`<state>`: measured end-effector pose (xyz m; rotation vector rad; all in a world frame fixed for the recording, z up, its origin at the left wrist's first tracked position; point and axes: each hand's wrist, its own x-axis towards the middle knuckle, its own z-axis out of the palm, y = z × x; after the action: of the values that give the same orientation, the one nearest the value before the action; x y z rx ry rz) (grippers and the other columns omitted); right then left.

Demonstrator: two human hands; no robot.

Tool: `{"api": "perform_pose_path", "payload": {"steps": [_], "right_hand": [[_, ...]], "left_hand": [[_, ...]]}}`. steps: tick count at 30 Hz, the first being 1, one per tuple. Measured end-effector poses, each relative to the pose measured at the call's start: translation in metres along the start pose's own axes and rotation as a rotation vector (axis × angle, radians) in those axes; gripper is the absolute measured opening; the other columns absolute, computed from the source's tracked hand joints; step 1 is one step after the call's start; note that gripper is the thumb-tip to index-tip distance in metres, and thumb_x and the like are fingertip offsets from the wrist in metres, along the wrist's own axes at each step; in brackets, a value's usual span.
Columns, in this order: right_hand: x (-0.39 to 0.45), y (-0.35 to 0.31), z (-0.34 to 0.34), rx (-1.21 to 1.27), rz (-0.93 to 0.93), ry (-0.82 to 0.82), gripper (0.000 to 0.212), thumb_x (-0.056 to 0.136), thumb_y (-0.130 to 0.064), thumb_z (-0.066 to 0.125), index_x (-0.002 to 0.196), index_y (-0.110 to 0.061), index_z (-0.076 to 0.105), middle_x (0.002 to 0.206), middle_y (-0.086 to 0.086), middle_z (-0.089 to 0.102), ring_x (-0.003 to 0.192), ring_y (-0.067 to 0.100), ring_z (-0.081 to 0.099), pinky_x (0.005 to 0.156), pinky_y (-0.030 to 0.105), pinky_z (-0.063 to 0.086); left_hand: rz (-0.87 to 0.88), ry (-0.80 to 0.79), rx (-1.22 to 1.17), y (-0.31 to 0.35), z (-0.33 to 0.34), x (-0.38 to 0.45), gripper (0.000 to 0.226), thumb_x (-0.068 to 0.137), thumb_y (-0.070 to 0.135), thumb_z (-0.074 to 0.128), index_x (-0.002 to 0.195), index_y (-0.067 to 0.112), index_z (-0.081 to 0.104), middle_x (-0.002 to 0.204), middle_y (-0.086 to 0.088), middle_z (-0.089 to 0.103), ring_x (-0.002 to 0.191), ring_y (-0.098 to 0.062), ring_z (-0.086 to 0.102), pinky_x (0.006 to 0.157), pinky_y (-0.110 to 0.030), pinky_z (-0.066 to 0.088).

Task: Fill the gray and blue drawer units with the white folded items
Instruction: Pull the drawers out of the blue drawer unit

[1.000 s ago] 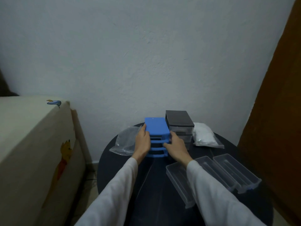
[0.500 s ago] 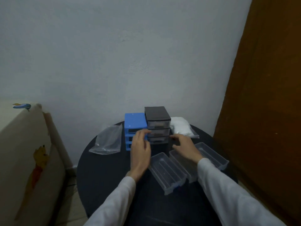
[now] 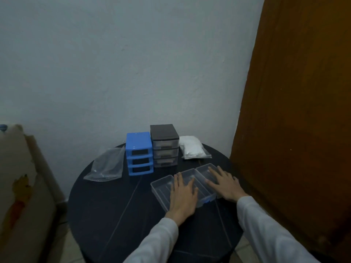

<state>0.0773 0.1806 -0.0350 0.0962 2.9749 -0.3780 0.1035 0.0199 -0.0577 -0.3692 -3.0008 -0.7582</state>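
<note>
Pulled back from the drawer units onto three clear drawers (image 3: 190, 179). Left hand (image 3: 183, 193) and right hand (image 3: 225, 184) laid flat, fingers spread, gripping nothing. Blue unit (image 3: 139, 153) touching gray unit (image 3: 164, 145) at table (image 3: 114, 205) rear; bagged white items (image 3: 191, 147) just right.

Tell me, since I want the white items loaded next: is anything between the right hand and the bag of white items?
Nothing visible blocks it. The right hand rests flat on the rightmost clear drawer tray, and the bag of white items lies beyond it at the table's far edge, beside the gray drawer unit. Only bare tabletop lies between.
</note>
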Motion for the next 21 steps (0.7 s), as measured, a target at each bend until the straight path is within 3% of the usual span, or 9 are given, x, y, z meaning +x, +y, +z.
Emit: {"api": "perform_pose_path", "payload": {"steps": [5, 11, 21], "right_hand": [[-0.009, -0.024, 0.009, 0.013, -0.029, 0.0, 0.062, 0.094, -0.056, 0.03, 0.148, -0.036, 0.008, 0.158, 0.006, -0.005, 0.143, 0.034, 0.009, 0.113, 0.053, 0.012], [-0.025, -0.071, 0.025, 0.064, -0.044, 0.019, 0.064, 0.093, -0.058, 0.032, 0.148, -0.03, 0.014, 0.157, 0.009, 0.0, 0.142, 0.036, 0.01, 0.112, 0.05, 0.018], [-0.051, -0.135, 0.045, 0.085, -0.076, 0.06, 0.067, 0.093, -0.057, 0.032, 0.147, -0.018, 0.019, 0.156, 0.013, 0.005, 0.139, 0.035, 0.017, 0.107, 0.046, 0.027]], "left_hand": [[0.037, -0.04, -0.052, -0.029, -0.017, -0.002, 0.048, 0.1, 0.029, 0.037, 0.147, 0.021, 0.027, 0.158, -0.008, -0.006, 0.145, -0.023, -0.011, 0.117, -0.039, 0.01], [0.073, -0.083, -0.054, -0.076, -0.047, -0.014, 0.045, 0.096, 0.019, 0.045, 0.141, 0.016, 0.036, 0.158, -0.01, 0.0, 0.146, -0.025, -0.005, 0.118, -0.035, 0.009], [0.015, -0.004, -0.067, -0.129, -0.08, -0.042, 0.055, 0.093, 0.007, 0.048, 0.144, 0.012, 0.029, 0.157, -0.006, 0.014, 0.145, -0.019, 0.01, 0.115, -0.026, 0.011]]}}
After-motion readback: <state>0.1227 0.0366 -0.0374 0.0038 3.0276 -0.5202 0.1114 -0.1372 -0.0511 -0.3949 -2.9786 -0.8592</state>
